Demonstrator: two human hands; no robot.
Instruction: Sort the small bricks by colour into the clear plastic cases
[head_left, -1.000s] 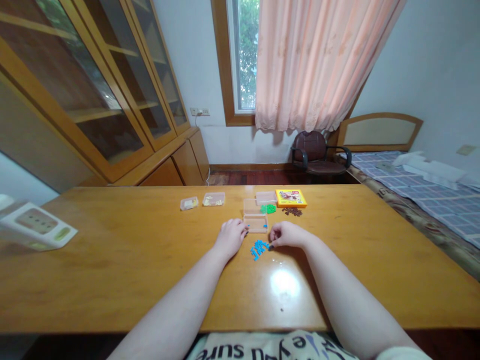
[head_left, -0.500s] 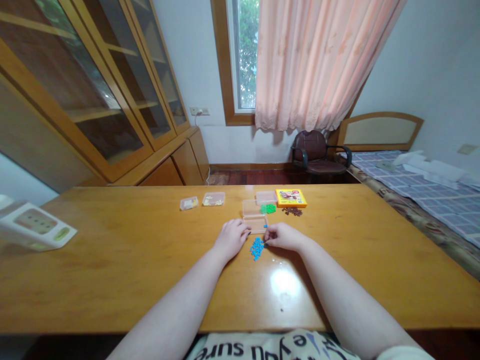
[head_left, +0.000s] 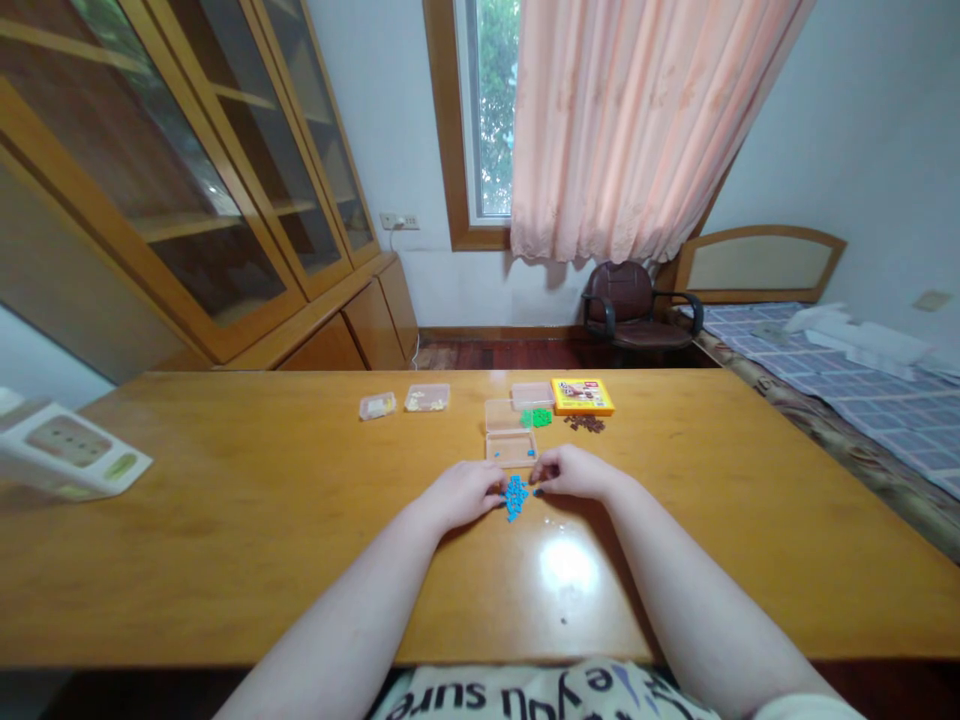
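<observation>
A small heap of blue plastic pieces [head_left: 515,498] lies on the table between my hands. My left hand [head_left: 469,490] rests at the heap's left edge, fingertips touching or nearly touching it, thumb slightly apart from the bent fingers. On the right side, my right hand [head_left: 571,472] hovers close to the heap with curled fingers and the thumb apart from them; nothing shows in it. Just beyond the heap stands a clear plastic box [head_left: 511,462], its lid [head_left: 507,414] folded back. Two blue bits sit inside, one toward the left and one at the right.
Green pieces [head_left: 541,418] and brown pieces [head_left: 585,424] lie past the box. Behind them are another clear box [head_left: 532,396] and a yellow package [head_left: 583,397]. Two clear containers, a smaller one [head_left: 377,406] and a larger one [head_left: 427,398], stand farther left. A white device [head_left: 67,450] is at the far left.
My left hand has drawn back from the box to the blue heap, uncovering a blue bit in the box's left part. My right hand has shifted slightly right, away from the heap.
</observation>
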